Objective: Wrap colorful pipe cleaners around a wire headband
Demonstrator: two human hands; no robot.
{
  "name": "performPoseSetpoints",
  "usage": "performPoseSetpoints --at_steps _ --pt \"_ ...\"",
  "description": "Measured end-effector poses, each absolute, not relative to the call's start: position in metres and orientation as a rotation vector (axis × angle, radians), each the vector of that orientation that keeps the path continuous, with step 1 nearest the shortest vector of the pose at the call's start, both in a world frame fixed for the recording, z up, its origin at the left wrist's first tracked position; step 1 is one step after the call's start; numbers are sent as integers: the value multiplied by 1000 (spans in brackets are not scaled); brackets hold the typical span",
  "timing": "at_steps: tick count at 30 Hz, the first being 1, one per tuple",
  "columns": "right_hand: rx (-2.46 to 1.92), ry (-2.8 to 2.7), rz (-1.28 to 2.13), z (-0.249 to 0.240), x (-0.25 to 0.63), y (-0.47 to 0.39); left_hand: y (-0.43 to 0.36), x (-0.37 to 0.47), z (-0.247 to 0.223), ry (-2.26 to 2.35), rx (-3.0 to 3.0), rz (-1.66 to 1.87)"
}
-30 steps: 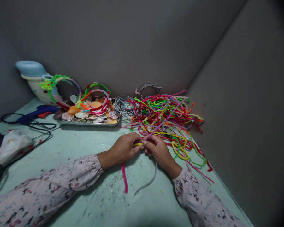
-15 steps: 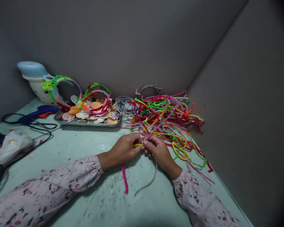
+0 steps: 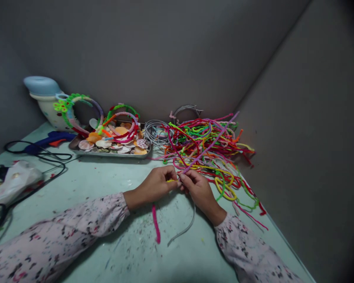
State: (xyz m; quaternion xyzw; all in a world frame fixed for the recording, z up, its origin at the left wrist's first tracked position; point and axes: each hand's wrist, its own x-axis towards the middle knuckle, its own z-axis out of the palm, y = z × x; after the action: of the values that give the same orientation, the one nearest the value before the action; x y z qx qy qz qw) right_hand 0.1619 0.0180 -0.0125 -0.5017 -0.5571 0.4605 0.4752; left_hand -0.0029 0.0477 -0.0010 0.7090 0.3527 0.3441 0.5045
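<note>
Near the middle of the table my left hand point(image 3: 159, 182) pinches a yellow pipe cleaner point(image 3: 171, 181), its fingertips touching those of my right hand point(image 3: 199, 189). My right hand is closed on a purple pipe cleaner point(image 3: 211, 144), which slants up and right over the pile. A grey wire point(image 3: 188, 228) curves down from beneath my right fingers to the tabletop. Below my left hand a pink pipe cleaner point(image 3: 156, 226) points toward the front. The exact join between the fingertips is hidden.
A metal tray point(image 3: 112, 155) of shells and colourful headbands stands behind my left hand. Coiled wire point(image 3: 157, 133) and a pipe-cleaner pile point(image 3: 200, 133) lie to its right. At left are a blue glue gun point(image 3: 44, 142), black cable point(image 3: 59, 167), plastic bag point(image 3: 20, 177) and tall container point(image 3: 51, 110).
The purple pipe cleaner's upper end has swung slightly up and to the right. Both hands remain together in nearly the same place.
</note>
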Motion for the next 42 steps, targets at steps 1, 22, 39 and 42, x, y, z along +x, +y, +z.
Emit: performPoseSetpoints --at_steps 1,22,39,42 --pt "-1219 -1370 1107 -13 162 18 48 -3 -2 853 1683 828" --pt "-1211 -1396 1089 -13 161 18 46 0 3 888 1638 708" --pt "-1227 -1362 1133 -14 160 18 45 -3 8 1027 1933 725" --pt "-1224 -1365 1122 -15 161 18 46 -3 7 995 1861 723"
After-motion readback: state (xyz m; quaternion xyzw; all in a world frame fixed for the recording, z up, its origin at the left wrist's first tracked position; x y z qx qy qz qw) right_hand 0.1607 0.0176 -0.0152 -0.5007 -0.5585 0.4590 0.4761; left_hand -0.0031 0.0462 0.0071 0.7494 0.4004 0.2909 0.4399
